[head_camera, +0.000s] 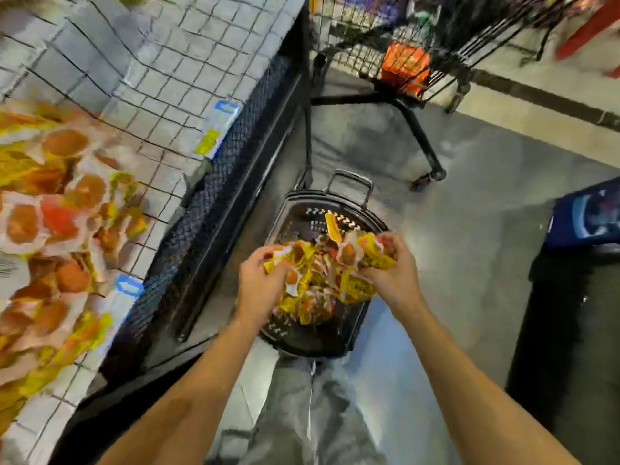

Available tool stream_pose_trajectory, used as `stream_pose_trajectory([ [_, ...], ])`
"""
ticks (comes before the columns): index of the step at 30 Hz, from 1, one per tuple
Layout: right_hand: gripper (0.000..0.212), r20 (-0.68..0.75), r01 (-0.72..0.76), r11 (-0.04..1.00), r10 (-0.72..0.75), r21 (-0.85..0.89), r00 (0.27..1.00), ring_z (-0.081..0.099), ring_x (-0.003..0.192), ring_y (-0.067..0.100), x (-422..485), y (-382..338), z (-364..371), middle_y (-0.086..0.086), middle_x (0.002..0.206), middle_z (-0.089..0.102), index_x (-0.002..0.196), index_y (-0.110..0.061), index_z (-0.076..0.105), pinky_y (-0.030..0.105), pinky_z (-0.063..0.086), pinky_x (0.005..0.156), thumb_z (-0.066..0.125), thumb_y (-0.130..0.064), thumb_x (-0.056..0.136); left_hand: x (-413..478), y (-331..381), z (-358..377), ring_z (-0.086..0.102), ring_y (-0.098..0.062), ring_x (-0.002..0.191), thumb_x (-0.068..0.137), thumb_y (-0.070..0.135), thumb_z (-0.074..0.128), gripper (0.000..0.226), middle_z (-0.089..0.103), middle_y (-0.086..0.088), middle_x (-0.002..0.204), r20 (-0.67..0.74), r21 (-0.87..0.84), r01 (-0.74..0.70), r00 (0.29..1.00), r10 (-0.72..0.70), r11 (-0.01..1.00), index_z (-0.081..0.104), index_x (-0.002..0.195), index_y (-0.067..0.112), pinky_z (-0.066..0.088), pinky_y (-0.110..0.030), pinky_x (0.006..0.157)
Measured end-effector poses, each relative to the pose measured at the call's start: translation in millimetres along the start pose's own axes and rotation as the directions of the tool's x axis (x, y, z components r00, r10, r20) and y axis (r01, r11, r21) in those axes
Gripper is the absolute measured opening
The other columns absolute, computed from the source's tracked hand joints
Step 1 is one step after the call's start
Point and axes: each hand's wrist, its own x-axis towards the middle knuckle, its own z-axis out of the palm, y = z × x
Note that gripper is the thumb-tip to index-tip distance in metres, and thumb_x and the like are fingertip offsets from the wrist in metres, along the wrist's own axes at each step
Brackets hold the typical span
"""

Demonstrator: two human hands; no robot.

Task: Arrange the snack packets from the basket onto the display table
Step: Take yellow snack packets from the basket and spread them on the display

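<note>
roughly midway, judging by the piles: laid packets already heaped on display table, bunch of snack packets clutched between curled left hand and right hand over basket, seemingly more inside

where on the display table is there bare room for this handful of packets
The wire grid top of the display table is bare beyond the laid-out packets, up to its black mesh edge. A narrower bare strip runs between that pile and the edge. The left part is crowded.
</note>
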Motion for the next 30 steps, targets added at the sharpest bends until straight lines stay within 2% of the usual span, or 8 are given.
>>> stream_pose_trajectory([
  [2,0.057,-0.002,-0.013,1.0,0.013,-0.024,1.0,0.064,0.079,0.005,29,31,13,-0.007,0.088,0.068,0.094,-0.026,0.057,0.029,0.053,0.072,0.086,0.008,0.059,34,-29,23,0.051,-0.005,0.045,0.073,0.003,0.067,0.027,0.069,0.004,0.068,0.021,-0.003,0.041,0.999,-0.041,0.999,0.071,0.09,0.024,0.042,-0.029,0.054],
  [5,0.06,0.003,-0.017,0.998,0.017,-0.057,1.0,0.063,0.083,0.009,73,82,38,-0.003,0.093,0.066,0.095,-0.029,0.056,0.035,0.054,0.078,0.086,0.005,0.056,83,-69,60,0.046,-0.004,0.043,0.074,0.0,0.065,0.027,0.066,0.002,0.067,0.029,0.006,0.07,0.997,-0.07,0.998,0.07,0.092,0.02,0.039,-0.025,0.048],
  [8,0.057,-0.012,0.012,0.992,-0.013,-0.122,1.0,0.065,0.088,0.017,115,136,60,0.0,0.097,0.066,0.093,-0.039,0.054,0.045,0.055,0.081,0.087,-0.009,0.056,132,-110,93,0.061,-0.008,0.061,0.076,0.001,0.065,0.028,0.071,0.0,0.085,0.017,0.008,0.059,0.998,-0.06,0.998,0.07,0.099,0.015,0.051,-0.024,0.059],
  [13,0.044,-0.012,0.036,0.982,-0.039,-0.186,0.999,0.066,0.082,0.018,179,215,101,0.0,0.087,0.067,0.085,-0.033,0.052,0.05,0.053,0.074,0.075,0.001,0.07,209,-184,142,0.07,-0.013,0.086,0.076,0.004,0.066,0.029,0.073,0.002,0.091,0.046,0.024,0.025,0.999,-0.026,0.999,0.071,0.101,0.017,0.059,-0.035,0.081],
  [18,0.043,0.019,0.014,0.973,-0.01,-0.231,1.0,0.059,0.076,-0.005,219,273,126,-0.011,0.087,0.062,0.1,-0.023,0.055,0.023,0.051,0.071,0.08,-0.002,0.071,265,-236,169,0.072,-0.019,0.083,0.069,0.018,0.068,0.027,0.075,0.001,0.087,0.036,0.074,0.019,0.999,-0.022,0.997,0.072,0.095,0.024,0.06,-0.047,0.079],
  [23,0.058,0.11,-0.024,0.929,0.07,-0.37,0.991,0.057,0.1,0.008,218,279,129,-0.005,0.116,0.058,0.13,-0.016,0.057,0.016,0.044,0.083,0.077,-0.016,0.076,274,-236,167,0.064,-0.004,0.093,0.081,0.022,0.069,0.03,0.068,0.005,0.11,0.128,0.212,-0.071,0.991,0.044,0.975,0.066,0.111,0.023,0.057,-0.023,0.08],
  [27,0.049,0.213,0.058,0.83,0.074,-0.555,0.974,0.067,0.096,0.016,190,234,112,0.0,0.112,0.069,0.128,-0.029,0.06,0.031,0.054,0.084,0.067,-0.027,0.08,245,-204,138,0.062,-0.018,0.109,0.086,0.014,0.065,0.036,0.067,-0.006,0.117,0.218,0.408,-0.151,0.974,0.064,0.901,0.065,0.122,0.011,0.046,-0.025,0.092],
  [30,0.045,0.279,0.15,0.702,0.073,-0.696,0.958,0.063,0.099,0.03,164,175,91,0.009,0.112,0.062,0.128,-0.027,0.056,0.041,0.055,0.08,0.062,-0.03,0.084,204,-160,105,0.061,-0.024,0.111,0.086,0.015,0.062,0.035,0.067,-0.006,0.12,0.265,0.559,-0.219,0.961,0.078,0.799,0.066,0.121,0.014,0.044,-0.03,0.092],
])
